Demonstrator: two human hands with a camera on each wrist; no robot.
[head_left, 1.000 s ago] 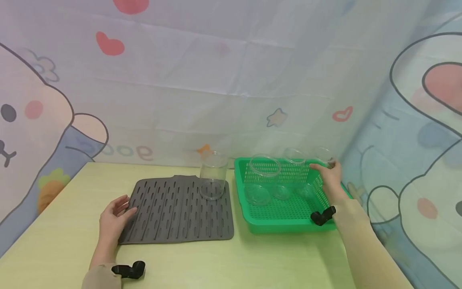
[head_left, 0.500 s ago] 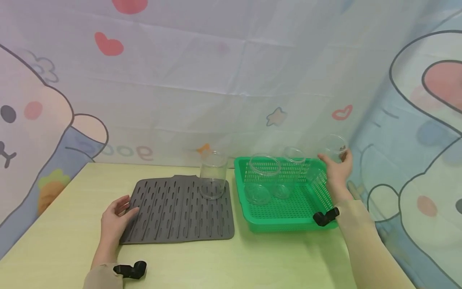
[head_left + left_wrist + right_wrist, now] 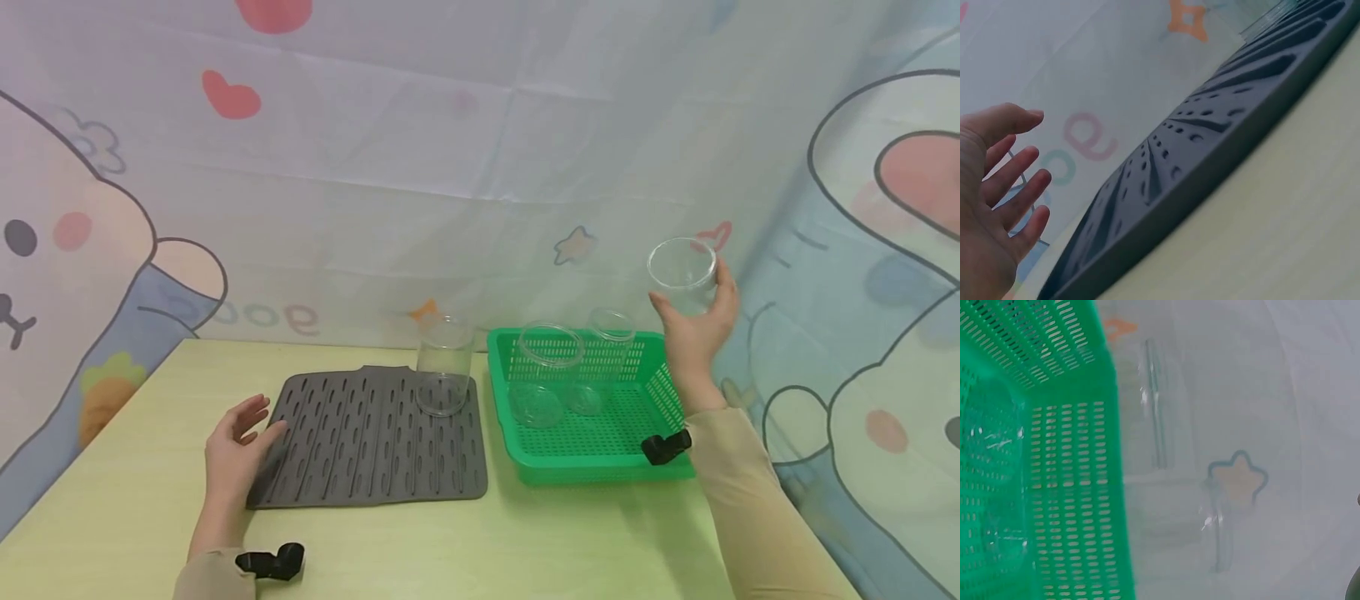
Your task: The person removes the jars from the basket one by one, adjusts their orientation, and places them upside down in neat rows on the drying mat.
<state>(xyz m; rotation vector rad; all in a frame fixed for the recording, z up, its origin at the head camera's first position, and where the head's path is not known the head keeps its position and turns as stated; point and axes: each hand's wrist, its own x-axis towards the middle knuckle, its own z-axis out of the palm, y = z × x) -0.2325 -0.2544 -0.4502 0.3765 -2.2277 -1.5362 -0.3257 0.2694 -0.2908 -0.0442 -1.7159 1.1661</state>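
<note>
A clear, round cup with an open rim (image 3: 682,283) is grasped by the right hand (image 3: 702,329), thumb at its left side and fingers at its right, the rim uppermost. Below and to the left of that hand is placed a green perforated plastic basket (image 3: 603,463), in which a wide-rimmed transparent cup (image 3: 542,373) and, nearer the hand, a narrower transparent cup (image 3: 604,358) are stood. Farther left, a tall transparent cylinder (image 3: 445,367) is set upright on the back right part of a grey slotted mat (image 3: 360,442). Just beside the mat's left edge, the left hand (image 3: 236,450) is held released, fingers loosely bent. The mat and basket are supported by a pale yellow-green table (image 3: 525,550).
</note>
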